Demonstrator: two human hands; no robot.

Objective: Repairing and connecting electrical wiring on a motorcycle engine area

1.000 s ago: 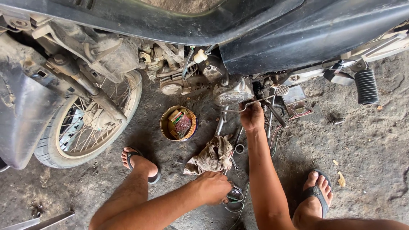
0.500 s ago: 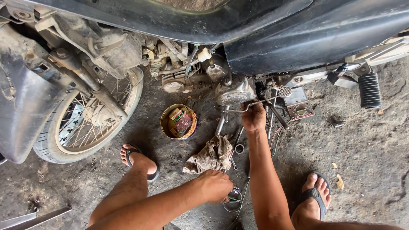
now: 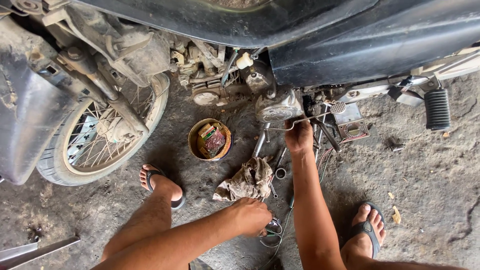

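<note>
A motorcycle stands over the dirt floor, its engine (image 3: pixel 272 102) low in the middle of the view. My right hand (image 3: pixel 298 136) reaches up under the engine and grips a thin bent metal rod (image 3: pixel 320 118) next to the foot lever. My left hand (image 3: pixel 251 215) rests on the floor with its fingers curled over a small round metal part (image 3: pixel 273 226) that has thin wires looping from it. A dirty rag (image 3: pixel 247 180) lies just beyond that hand, with a wrench (image 3: pixel 276 170) and other small tools beside it.
A round tin (image 3: pixel 196 145) holding small packets sits on the floor under the engine. The spoked front wheel (image 3: pixel 100 145) is at the left, a footpeg (image 3: pixel 437 109) at the right. My sandalled feet (image 3: pixel 161 186) (image 3: pixel 369 231) flank both arms. A metal bar (image 3: pixel 35 248) lies at the lower left.
The view has drifted slightly, so the motorcycle sits a little further right in the frame. Both hands stay where they were.
</note>
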